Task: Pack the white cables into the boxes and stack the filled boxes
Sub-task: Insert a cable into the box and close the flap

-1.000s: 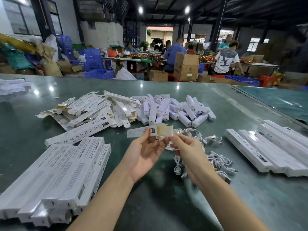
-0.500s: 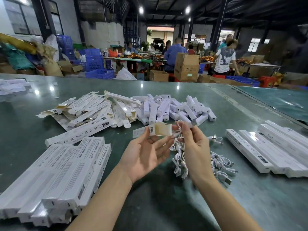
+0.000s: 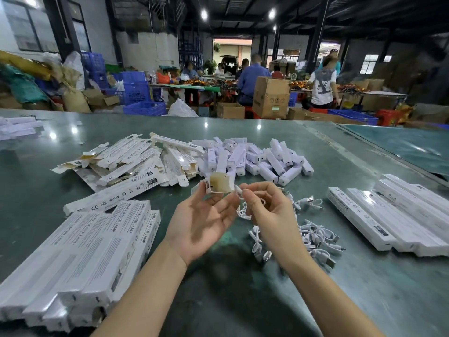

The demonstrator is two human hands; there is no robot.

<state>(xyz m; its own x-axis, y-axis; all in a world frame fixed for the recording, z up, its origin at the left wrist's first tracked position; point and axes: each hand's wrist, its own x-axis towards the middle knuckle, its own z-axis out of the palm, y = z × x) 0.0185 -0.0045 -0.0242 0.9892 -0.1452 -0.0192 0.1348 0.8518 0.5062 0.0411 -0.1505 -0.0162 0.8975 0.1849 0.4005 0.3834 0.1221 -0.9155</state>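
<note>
Left hand (image 3: 201, 222) pinches open box (image 3: 220, 183) — right hand (image 3: 269, 210) pinches white cable (image 3: 243, 210)

So the open box (image 3: 220, 182) is a slim white carton held up over the middle of the table, its tan inside mouth facing the camera, and a coiled white cable (image 3: 245, 205) sits right at that mouth, its plug tip just beside the opening. More loose white cables (image 3: 313, 235) lie tangled right of centre, with filled boxes (image 3: 80, 254) stacked flat at the near left edge and another row (image 3: 393, 215) by the right edge.
</note>
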